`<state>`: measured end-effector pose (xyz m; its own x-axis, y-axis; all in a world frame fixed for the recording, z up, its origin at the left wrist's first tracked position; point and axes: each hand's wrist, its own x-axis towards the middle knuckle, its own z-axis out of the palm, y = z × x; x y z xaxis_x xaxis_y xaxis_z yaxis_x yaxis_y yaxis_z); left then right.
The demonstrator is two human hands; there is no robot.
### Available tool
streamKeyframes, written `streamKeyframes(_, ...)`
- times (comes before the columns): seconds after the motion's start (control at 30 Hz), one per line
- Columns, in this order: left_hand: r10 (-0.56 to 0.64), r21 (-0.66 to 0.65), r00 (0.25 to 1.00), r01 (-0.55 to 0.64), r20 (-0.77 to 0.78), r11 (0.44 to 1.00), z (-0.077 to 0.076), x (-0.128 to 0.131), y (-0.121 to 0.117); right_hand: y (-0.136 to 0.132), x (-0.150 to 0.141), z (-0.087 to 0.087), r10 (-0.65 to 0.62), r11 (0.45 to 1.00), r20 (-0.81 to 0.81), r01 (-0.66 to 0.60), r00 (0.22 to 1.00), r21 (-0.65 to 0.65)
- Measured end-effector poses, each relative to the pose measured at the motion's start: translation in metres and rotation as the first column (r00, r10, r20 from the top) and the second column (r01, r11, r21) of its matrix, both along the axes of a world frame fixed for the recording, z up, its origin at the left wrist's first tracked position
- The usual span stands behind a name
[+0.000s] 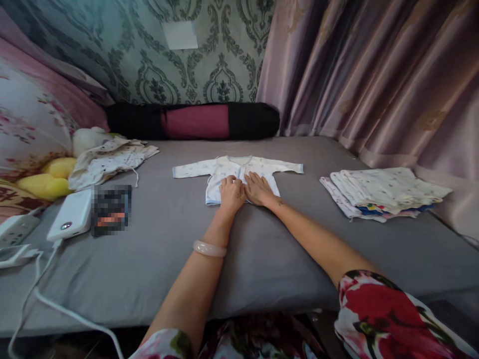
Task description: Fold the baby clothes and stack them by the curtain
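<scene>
A small white baby shirt [220, 184] with pale blue trim and a faint print lies spread on the grey sheet, sleeves stretched out to both sides. My left hand [232, 194], below a pale bangle on the forearm, rests on the lower front of the shirt. Its fingers are curled in at the cloth near the middle opening, and the fingertips are partly hidden. Beside it, touching or nearly so, my right hand [258, 189] lies flat on the shirt with the fingers stretched out.
Folded baby clothes [389, 189] are stacked at the right. On the left are a crumpled printed garment [108, 162], a yellow plush [48, 179], a white power bank [71, 214] with a cable, a blurred dark object [111, 209] and a power strip [17, 229]. A black and maroon bolster [194, 121] lies along the wall.
</scene>
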<state>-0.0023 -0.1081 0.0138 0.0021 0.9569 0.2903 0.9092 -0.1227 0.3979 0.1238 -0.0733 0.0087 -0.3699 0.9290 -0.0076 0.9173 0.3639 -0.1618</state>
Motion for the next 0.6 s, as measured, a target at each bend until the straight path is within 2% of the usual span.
streamKeyframes(0.1, -0.126, 0.025, 0.992, 0.126, -0.014, 0.992, 0.001, 0.005, -0.002, 0.002, 0.000, -0.002, -0.004, 1.000, -0.014, 0.004, 1.000, -0.004)
streamKeyframes(0.2, -0.200, -0.063, 0.979, 0.198, -0.030, 0.978, 0.000, 0.007, -0.002, 0.007, 0.005, 0.000, 0.018, 1.000, -0.070, -0.019, 0.997, -0.011)
streamKeyframes(0.3, -0.194, -0.123, 0.979, 0.185, -0.060, 0.975, -0.002, 0.007, -0.002, 0.016, 0.017, 0.007, 0.073, 0.996, -0.140, -0.080, 0.988, -0.043)
streamKeyframes(0.37, -0.185, -0.134, 0.980, 0.174, -0.073, 0.976, -0.002, 0.007, -0.002, 0.021, 0.028, 0.011, 0.079, 0.997, -0.152, -0.081, 0.985, -0.011)
streamKeyframes(0.47, -0.170, -0.139, 0.981, 0.157, -0.089, 0.978, -0.003, 0.008, -0.003, 0.023, 0.043, 0.009, 0.041, 0.998, -0.089, -0.036, 0.995, 0.061)
streamKeyframes(0.6, -0.142, -0.135, 0.983, 0.126, -0.116, 0.983, -0.006, 0.010, -0.004, 0.017, 0.051, -0.002, 0.010, 0.998, 0.016, -0.011, 1.000, 0.056)
